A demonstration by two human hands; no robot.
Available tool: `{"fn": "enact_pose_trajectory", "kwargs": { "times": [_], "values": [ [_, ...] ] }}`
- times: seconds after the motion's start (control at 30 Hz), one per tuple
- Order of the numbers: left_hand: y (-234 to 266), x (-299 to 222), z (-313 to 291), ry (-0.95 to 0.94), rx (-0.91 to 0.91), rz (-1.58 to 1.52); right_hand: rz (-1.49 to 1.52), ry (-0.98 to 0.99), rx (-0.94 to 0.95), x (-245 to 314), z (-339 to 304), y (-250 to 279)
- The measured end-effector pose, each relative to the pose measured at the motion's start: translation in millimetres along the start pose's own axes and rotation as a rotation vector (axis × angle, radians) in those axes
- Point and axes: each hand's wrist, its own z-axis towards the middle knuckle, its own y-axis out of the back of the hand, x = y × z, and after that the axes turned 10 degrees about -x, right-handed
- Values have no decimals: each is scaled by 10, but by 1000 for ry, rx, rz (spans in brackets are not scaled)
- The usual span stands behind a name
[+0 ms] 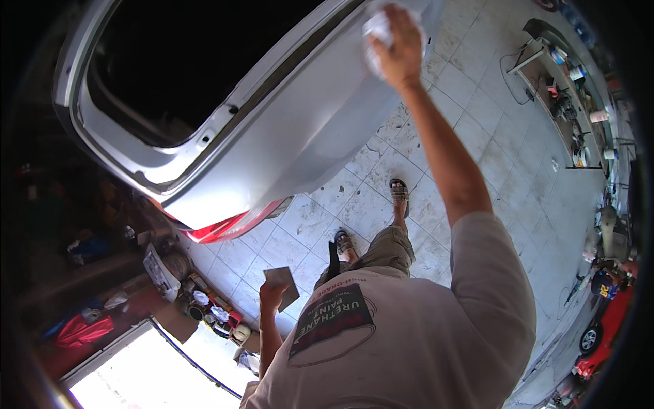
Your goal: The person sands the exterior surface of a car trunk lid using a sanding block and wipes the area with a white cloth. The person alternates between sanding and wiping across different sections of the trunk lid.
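My right arm reaches far forward over a silver car body (293, 116). Beneath the palm and fingers of my right hand (403, 58), a crumpled white cloth (377, 28) is pressed on the outer panel near its far end. Low at my left side, my left hand (271, 297) is closed on one edge of a flat, grey-brown square sheet (284, 285), held away from the car. Whether the sheet is sandpaper, I cannot tell. A red tail light (228, 226) sits at the panel's near corner, below a large dark opening (163, 68) in the body.
A workbench (545, 102) with cans and tools stands at the right, a cable beside it. Farther down that side is a red toy-like car (605, 334). Boxes and assorted clutter (211, 307) lie at the lower left. Pale, stained tiles (477, 157) cover the floor.
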Motion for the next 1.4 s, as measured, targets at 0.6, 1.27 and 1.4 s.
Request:
{"fn": "enact_pose_trajectory", "kwargs": {
  "times": [0.6,1.27,1.4],
  "values": [
    [-64,-60,192,-33,-72,-327,936,-1125,641,-551,111,379],
    [-716,255,-203,-22,-129,-239,505,502,462,4152,-302,788],
    [-674,368,-124,-60,-122,-270,627,624,497,4200,-353,821]
  ]
}}
